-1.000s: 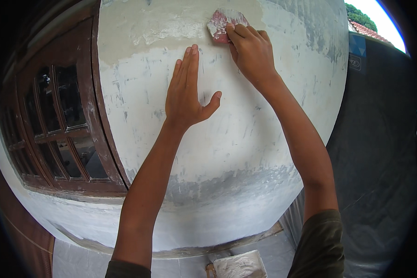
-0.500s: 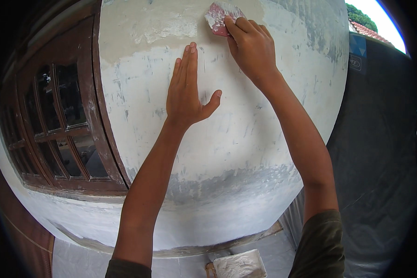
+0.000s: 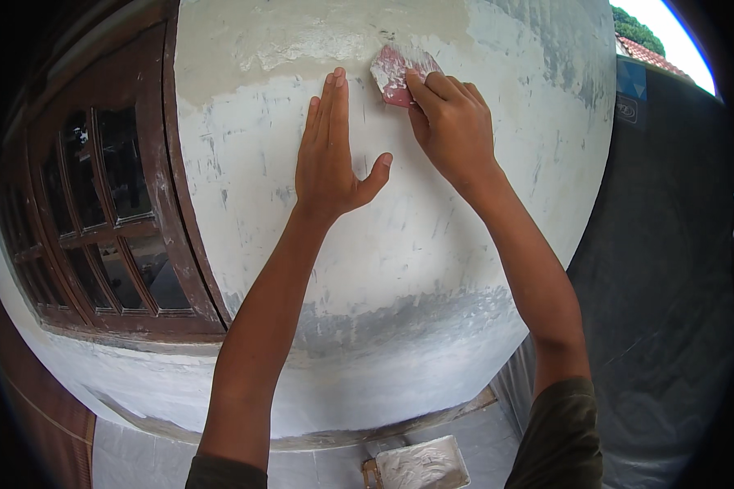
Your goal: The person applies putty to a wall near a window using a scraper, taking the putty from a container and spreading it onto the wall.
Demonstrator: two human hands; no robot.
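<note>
Compared with half a second ago, the scraper [image 3: 391,72] has moved down the wall [image 3: 375,261] and now sits lower in the upper middle of the frame, with the right hand [image 3: 455,130] lower too. A small dark mark [image 3: 387,36] now shows on the wall just above it. The left hand [image 3: 324,171] is in nearly the same place, left of the scraper.

The scraper is flat, pinkish red and angular, its face streaked with white paste [image 3: 420,60], thickest along the upper part. The right hand's thumb and fingers are clamped on its lower right side. The left hand holds nothing, its fingers straight and close together, thumb spread away; whether its palm touches the wall, I cannot tell.
</note>
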